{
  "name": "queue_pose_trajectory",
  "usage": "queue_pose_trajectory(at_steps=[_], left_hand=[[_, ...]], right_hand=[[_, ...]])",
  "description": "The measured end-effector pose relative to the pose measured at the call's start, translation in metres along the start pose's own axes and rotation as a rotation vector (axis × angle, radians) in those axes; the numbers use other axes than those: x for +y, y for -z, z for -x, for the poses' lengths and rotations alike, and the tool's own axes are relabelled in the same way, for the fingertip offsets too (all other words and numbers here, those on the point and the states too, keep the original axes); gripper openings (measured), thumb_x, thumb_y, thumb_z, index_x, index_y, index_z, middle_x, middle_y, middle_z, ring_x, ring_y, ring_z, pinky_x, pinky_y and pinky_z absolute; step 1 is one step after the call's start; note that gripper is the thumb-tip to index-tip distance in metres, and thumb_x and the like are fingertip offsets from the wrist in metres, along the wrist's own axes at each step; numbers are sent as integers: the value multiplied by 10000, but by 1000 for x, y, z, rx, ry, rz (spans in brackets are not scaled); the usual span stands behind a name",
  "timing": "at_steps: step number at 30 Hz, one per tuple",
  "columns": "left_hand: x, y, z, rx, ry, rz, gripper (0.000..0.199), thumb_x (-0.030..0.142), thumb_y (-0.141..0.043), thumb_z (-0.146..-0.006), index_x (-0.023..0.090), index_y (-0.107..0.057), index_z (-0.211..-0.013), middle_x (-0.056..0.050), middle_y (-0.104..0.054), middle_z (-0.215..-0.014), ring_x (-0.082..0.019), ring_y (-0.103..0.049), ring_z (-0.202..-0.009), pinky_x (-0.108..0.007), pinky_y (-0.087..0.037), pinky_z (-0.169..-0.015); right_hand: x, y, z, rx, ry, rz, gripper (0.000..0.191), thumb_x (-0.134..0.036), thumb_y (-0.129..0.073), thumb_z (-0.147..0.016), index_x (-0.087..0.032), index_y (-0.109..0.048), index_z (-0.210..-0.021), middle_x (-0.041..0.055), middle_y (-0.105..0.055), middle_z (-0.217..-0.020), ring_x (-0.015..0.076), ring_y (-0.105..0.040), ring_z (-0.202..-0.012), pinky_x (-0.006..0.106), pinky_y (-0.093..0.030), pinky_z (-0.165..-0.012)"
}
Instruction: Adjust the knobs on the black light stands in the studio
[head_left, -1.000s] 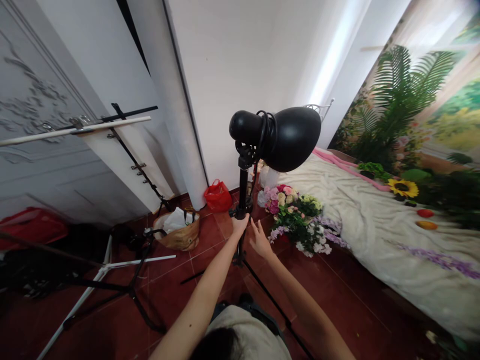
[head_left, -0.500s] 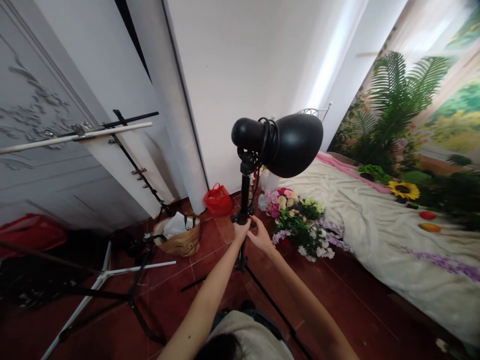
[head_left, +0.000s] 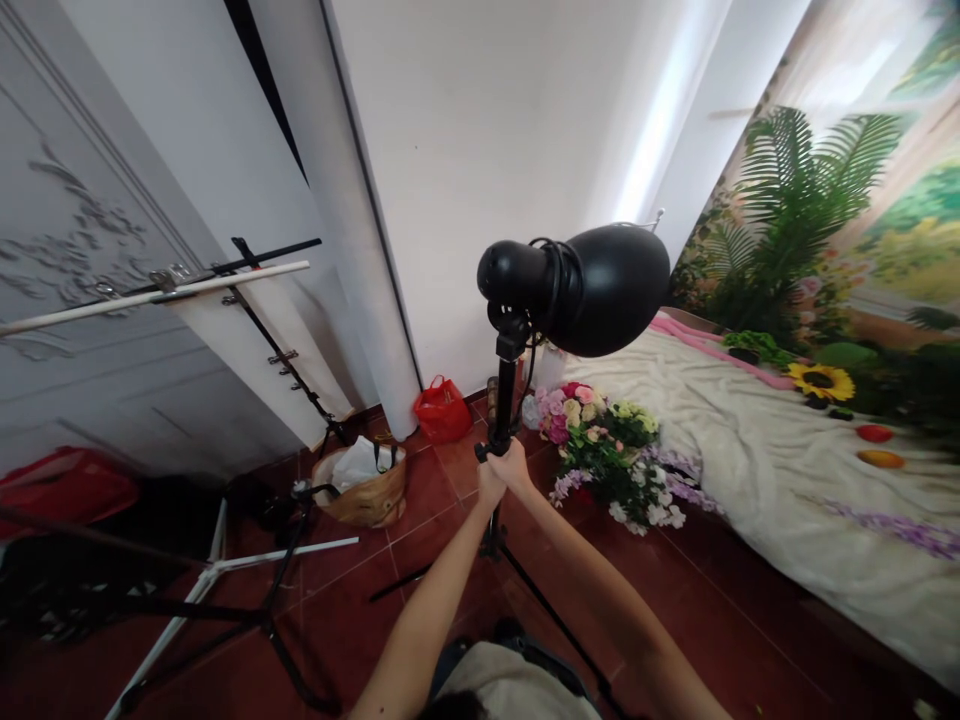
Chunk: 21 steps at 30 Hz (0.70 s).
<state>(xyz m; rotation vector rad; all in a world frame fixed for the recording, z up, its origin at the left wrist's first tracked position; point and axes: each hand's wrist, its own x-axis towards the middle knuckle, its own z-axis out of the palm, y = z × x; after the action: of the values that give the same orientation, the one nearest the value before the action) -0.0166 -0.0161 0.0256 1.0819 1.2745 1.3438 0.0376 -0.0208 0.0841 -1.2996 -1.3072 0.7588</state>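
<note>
Beyond the grip rises a plain white wall (head_left: 465,180); below it spreads a dark red tiled floor (head_left: 427,560). To its right lies a bed-like surface draped in wrinkled cream plush fabric (head_left: 757,480). A slender black tripod stand (head_left: 505,400) runs upright through the grip, bearing above it a smooth black bell-shaped lamp (head_left: 611,290), long axis nearly level, wide end pointing right. Multicoloured flowers (head_left: 600,440) sit just rightward. Left hand (head_left: 491,482) and right hand (head_left: 514,465) overlap, closed round the pole, fingertips hidden.
</note>
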Motion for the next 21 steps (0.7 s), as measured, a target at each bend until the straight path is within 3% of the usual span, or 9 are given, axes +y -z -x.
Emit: queue_pose_trajectory(at_steps=[4,9,12,15,21], left_hand=[[-12,5,5,-3,-47,-66,120,195,-671,-609,112,-626,-684,-64,-669,-713,-178,-596,-674,-288,-483,-646],[-11,1,7,63,-80,-68,158,268,-672,-610,119,-632,-648,-48,-652,-634,-174,-591,-635,-256,-456,-589],[-10,-1,5,45,-57,-53,207,316,-685,-613,118,-636,-652,-44,-639,-613,-171,-582,-622,-248,-447,-563],[-12,-1,2,13,-64,-41,205,315,-677,-623,116,-631,-642,-43,-628,-608,-164,-573,-615,-242,-438,-556],[-15,0,-1,14,-90,-39,170,279,-653,-619,136,-577,-571,-13,-570,-537,-138,-532,-555,-230,-406,-526]], right_hand=[[-34,5,-13,27,64,-71,269,-407,-623,-640,-184,-473,-635,23,-572,-615,138,-507,-572,259,-442,-552],[-95,18,-36,68,139,-113,302,-424,-654,-628,-170,-495,-662,23,-572,-633,127,-494,-581,251,-436,-557],[-122,23,-43,80,166,-121,296,-410,-659,-625,-157,-524,-698,33,-596,-659,135,-513,-596,257,-445,-576],[-132,22,-43,127,165,-112,291,-405,-647,-638,-146,-548,-728,45,-620,-698,144,-535,-626,264,-454,-605],[-127,17,-39,178,154,-78,323,-439,-644,-661,-140,-579,-764,51,-641,-735,157,-559,-662,275,-465,-635]])
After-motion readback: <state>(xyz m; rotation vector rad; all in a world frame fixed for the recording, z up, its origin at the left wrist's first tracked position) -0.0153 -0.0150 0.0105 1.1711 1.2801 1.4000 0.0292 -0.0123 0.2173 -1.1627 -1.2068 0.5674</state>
